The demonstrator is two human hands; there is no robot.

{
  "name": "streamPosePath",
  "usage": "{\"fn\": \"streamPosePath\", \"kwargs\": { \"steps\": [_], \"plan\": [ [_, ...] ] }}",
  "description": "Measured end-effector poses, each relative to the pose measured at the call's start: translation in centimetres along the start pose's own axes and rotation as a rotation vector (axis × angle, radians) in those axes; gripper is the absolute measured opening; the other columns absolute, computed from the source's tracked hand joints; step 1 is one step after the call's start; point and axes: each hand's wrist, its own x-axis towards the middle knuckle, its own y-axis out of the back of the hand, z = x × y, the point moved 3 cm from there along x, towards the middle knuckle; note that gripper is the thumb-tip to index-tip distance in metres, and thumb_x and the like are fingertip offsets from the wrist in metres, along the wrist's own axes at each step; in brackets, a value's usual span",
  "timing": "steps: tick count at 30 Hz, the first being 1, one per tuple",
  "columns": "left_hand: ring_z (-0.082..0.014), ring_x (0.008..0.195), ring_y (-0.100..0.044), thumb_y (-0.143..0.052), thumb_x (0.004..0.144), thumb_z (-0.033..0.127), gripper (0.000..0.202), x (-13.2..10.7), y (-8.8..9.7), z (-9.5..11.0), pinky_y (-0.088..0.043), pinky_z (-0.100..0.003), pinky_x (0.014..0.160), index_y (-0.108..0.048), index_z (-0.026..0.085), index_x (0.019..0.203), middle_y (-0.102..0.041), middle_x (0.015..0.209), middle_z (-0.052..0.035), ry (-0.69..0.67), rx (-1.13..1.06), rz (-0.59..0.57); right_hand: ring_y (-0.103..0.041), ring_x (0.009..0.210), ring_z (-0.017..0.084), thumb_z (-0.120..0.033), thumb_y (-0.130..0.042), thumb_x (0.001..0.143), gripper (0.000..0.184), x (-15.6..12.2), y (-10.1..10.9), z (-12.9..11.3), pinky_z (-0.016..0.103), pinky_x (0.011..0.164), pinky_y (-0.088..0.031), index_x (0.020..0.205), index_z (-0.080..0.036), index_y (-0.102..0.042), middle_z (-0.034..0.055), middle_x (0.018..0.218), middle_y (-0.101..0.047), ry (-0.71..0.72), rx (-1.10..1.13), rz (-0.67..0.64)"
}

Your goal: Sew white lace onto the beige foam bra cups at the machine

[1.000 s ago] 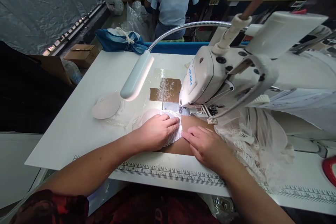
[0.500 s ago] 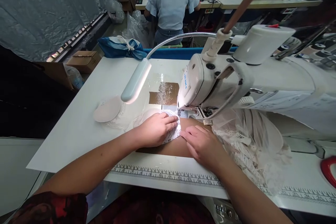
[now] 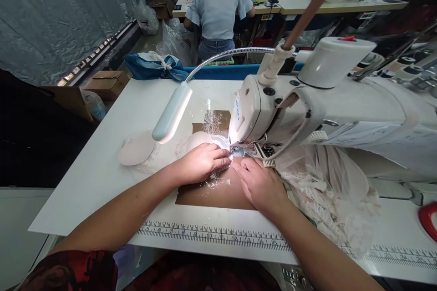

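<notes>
Beside the white sewing machine (image 3: 249,111), the left hand (image 3: 205,163) presses white lace-trimmed fabric (image 3: 218,140) with fingers flat; the right hand (image 3: 261,184) reaches its near edge, pinching or not, I can't tell. Heaped cream lace (image 3: 332,191) crowds that side; the ruler-edged white bench (image 3: 95,182) stretches leftward, a blue-shirted worker (image 3: 218,13) beyond.

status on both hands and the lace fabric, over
Left hand on white lace-trimmed fabric, by white sewing machine. Right hand on flat brown sheet. Sheer beige lace pile beside it.
</notes>
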Motion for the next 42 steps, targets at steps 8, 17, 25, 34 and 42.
{"fn": "streamPosePath", "kwargs": {
  "steps": [8,17,25,34,42],
  "plan": [
    [-0.0222,0.101,-0.056,-0.044,0.091,0.012,0.036,0.2,-0.2,-0.8,-0.047,-0.038,0.087,-0.061,0.015,0.122,-0.060,0.126,-0.0121,0.006,-0.030,0.026,-0.052,0.071,0.019,-0.008,-0.046,0.083,0.043,0.2,-0.2,0.2,0.029,0.054,-0.031,0.120,-0.020,-0.063,0.0069,0.081,-0.063,-0.045,-0.005,0.014],
    [-0.0230,0.089,-0.054,-0.049,0.088,0.013,0.036,0.8,-0.2,-1.8,-0.045,-0.035,0.076,-0.061,0.013,0.122,-0.065,0.112,-0.0130,0.081,0.035,0.018,-0.049,0.063,0.017,-0.007,-0.047,0.081,0.043,0.3,-0.3,0.5,0.029,0.051,-0.026,0.117,-0.022,-0.065,0.0047,0.074,-0.061,-0.064,0.033,-0.007],
    [-0.0271,0.107,-0.050,-0.048,0.090,0.018,0.035,0.4,0.0,-1.7,-0.044,-0.040,0.088,-0.058,0.015,0.124,-0.060,0.120,-0.0134,0.140,0.087,-0.003,-0.058,0.075,0.018,-0.008,-0.045,0.082,0.043,0.3,-0.3,0.6,0.027,0.059,-0.037,0.118,-0.022,-0.064,0.0051,0.085,-0.066,-0.081,0.090,-0.023],
    [-0.0201,0.085,-0.058,-0.035,0.097,0.031,0.035,-0.4,1.7,0.6,-0.047,-0.031,0.070,-0.066,0.015,0.101,-0.062,0.100,-0.0092,0.337,0.073,-0.144,-0.063,0.080,0.018,-0.009,-0.041,0.084,0.039,0.1,-0.2,0.7,0.028,0.069,-0.046,0.113,-0.018,-0.066,0.0065,0.097,-0.069,-0.082,0.169,-0.015],
    [-0.0226,0.093,-0.056,-0.041,0.093,0.023,0.030,0.0,0.6,1.5,-0.048,-0.035,0.082,-0.065,0.012,0.108,-0.063,0.112,-0.0120,0.187,-0.028,-0.024,-0.064,0.084,0.019,-0.010,-0.040,0.085,0.038,0.1,-0.1,1.0,0.029,0.072,-0.047,0.112,-0.018,-0.066,0.0071,0.098,-0.069,-0.103,0.231,-0.020]
  ]
}}
